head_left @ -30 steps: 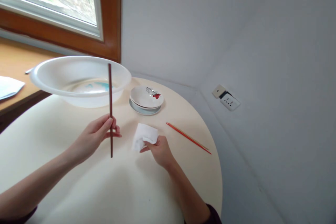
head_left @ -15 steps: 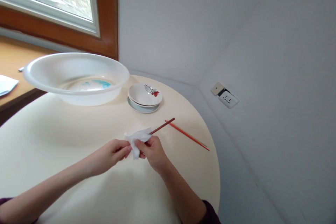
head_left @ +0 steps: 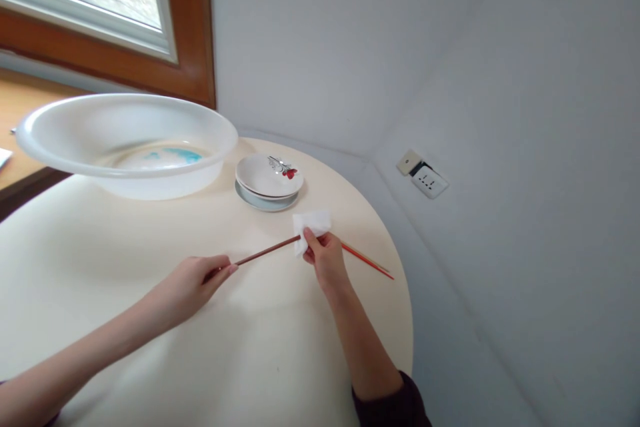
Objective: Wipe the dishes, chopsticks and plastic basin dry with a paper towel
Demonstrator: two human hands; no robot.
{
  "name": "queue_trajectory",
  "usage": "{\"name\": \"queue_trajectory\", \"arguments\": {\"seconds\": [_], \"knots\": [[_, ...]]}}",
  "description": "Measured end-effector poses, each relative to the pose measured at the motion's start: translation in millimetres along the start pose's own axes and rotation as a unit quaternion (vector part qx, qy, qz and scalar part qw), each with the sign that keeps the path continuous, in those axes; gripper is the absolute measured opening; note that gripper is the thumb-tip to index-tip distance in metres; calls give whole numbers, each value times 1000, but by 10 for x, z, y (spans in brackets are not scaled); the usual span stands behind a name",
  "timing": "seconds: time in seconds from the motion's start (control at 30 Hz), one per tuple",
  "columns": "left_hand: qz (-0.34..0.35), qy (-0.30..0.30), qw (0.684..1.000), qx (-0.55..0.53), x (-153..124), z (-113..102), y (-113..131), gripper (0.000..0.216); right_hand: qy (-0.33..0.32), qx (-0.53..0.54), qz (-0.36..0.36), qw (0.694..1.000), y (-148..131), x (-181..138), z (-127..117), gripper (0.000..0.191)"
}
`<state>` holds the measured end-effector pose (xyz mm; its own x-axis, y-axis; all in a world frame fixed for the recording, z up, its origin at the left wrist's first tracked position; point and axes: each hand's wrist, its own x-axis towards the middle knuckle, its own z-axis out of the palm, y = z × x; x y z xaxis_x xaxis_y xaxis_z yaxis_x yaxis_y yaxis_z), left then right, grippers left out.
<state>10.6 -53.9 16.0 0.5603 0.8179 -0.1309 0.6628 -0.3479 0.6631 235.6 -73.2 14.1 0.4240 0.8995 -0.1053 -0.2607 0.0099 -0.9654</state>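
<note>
My left hand point(head_left: 193, 283) pinches the near end of a dark brown chopstick point(head_left: 263, 252), which lies almost level above the round cream table point(head_left: 150, 360). My right hand point(head_left: 325, 257) grips a folded white tissue point(head_left: 311, 223) wrapped round the chopstick's far end. A second, red chopstick point(head_left: 367, 261) lies on the table just right of my right hand, partly hidden behind it.
A large white plastic basin point(head_left: 125, 140) stands at the back left, with two stacked small dishes point(head_left: 269, 180) to its right. A wood-framed window point(head_left: 100, 20) and ledge lie behind. The table edge curves close to the wall, where a socket point(head_left: 423, 177) sits low.
The chopstick went from upright in my left hand to lying level. My right hand slid the tissue along it to the far end, and my hands drew apart.
</note>
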Motion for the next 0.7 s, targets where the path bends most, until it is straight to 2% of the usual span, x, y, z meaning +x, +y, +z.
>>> {"name": "queue_trajectory", "arguments": {"seconds": [0.13,0.27,0.33,0.43,0.5,0.57,0.7], "knots": [[19,26,999,3,-22,114,0,37,57,-122,-91,987,143,60,-9,39],[39,45,998,21,-50,138,6,36,82,-236,-198,948,141,52,-87,40],[40,51,997,34,-58,125,-8,36,73,-309,-251,914,99,19,-116,38],[27,47,998,25,-58,121,-42,36,61,-429,-324,841,34,-14,-138,26],[21,40,999,12,-41,124,-67,36,53,-474,-346,808,-2,0,-165,21],[15,45,999,11,-7,112,-97,35,75,-489,-353,794,-40,40,-229,20],[10,89,995,48,82,23,-173,33,193,-477,-325,793,-129,133,-465,26]]}}
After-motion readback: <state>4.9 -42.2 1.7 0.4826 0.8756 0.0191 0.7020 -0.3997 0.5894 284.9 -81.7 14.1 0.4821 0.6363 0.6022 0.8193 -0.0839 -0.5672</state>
